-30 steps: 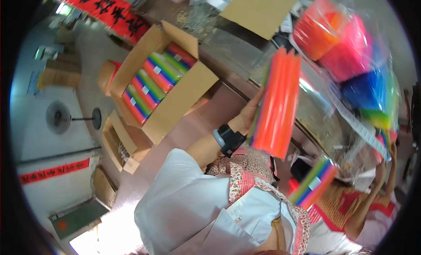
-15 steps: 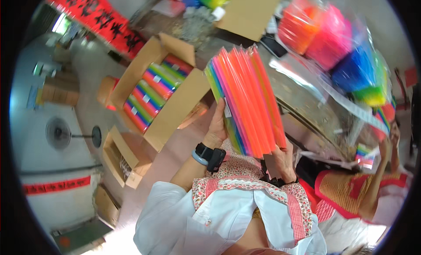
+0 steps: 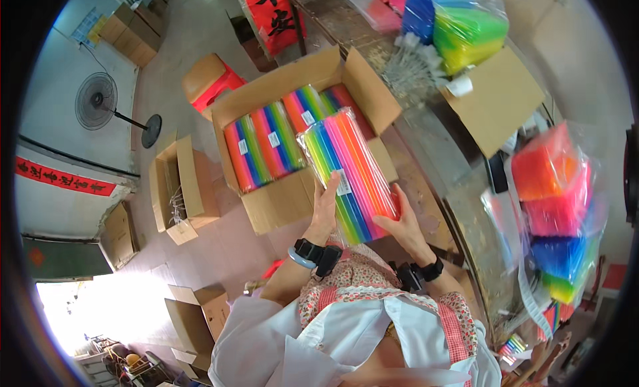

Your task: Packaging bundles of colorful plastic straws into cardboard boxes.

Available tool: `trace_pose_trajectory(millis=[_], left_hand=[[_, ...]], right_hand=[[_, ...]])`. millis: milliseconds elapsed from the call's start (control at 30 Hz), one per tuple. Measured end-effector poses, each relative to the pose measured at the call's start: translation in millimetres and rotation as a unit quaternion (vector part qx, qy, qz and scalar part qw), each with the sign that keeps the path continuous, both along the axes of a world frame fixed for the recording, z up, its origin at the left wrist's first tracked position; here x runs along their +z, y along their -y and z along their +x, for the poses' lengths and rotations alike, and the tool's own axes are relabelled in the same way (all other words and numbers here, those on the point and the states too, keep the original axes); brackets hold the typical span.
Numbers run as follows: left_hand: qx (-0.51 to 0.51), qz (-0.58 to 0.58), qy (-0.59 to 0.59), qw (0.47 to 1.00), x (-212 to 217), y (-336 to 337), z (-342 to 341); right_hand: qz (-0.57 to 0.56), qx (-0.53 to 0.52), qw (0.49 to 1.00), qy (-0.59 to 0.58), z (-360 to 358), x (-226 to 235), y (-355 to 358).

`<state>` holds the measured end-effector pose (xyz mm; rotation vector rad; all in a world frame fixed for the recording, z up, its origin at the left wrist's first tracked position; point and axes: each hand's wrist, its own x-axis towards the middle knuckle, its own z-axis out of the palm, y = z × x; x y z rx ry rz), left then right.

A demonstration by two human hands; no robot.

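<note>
A stack of clear-plastic packets of rainbow-striped strips (image 3: 353, 174) is held between my two hands, its striped face turned up and a white label near the middle. My left hand (image 3: 325, 206) grips its left edge, thumb beside the label. On the lower right side my right hand (image 3: 407, 228) is closed round the edge, thumb on the striped face. Just beyond stands an open cardboard box (image 3: 283, 210), with similar labelled rainbow packets (image 3: 266, 147) in rows inside. The stack's upper end overlaps the box and hides part of its contents.
A worktable (image 3: 466, 180) on the right bears bags of coloured material (image 3: 552, 200) and a cardboard piece (image 3: 496, 97). Left of the large box are a smaller open box (image 3: 193, 174), a standing fan (image 3: 100, 100) and a red-sided stool (image 3: 216, 87). Another person's arm shows at lower right.
My view has swung toward the open box. The stack, earlier tilted with its layered orange side showing, now has its striped face turned up and lies nearer the box. Both hands keep hold.
</note>
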<state>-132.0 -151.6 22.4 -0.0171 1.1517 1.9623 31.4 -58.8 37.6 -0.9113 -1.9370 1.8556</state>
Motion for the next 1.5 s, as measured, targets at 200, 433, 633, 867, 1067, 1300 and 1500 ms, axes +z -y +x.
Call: trace_pose_trajectory(millis=[200,433,633,867,1067,1300,1500], left_hand=[[0.014,-0.062,-0.002,0.998,-69.8,-93.1,-121.1],[-0.001,-0.208,-0.119,0.971,-120.1,-168.6,-196.4],[-0.004,-0.311,-0.239,0.92,-131.3,-190.2,-186.0],[0.047,-0.341,-0.334,0.878,-130.2,-195.8,-172.0],[0.046,-0.4,-0.342,0.849,-148.9,-200.0,-174.1],[0.068,-0.415,-0.348,0.838,-153.7,-198.5,-185.5],[0.063,-0.354,-0.464,0.809,-100.3,-186.6,-165.7]], right_hand=[[-0.193,-0.064,0.979,-0.028,-116.1,-40.3,-86.3],[-0.349,-0.186,0.914,-0.091,-160.7,-104.6,-119.8],[-0.336,-0.155,0.924,-0.09,-163.5,-132.5,-144.2],[-0.289,-0.17,0.941,-0.043,-163.1,-129.9,-139.9],[-0.233,-0.162,0.959,-0.026,-157.2,-117.6,-135.5],[0.397,0.098,0.909,0.083,-168.5,-86.6,-142.4],[0.438,0.22,0.867,0.096,-240.0,-128.1,-179.4]])
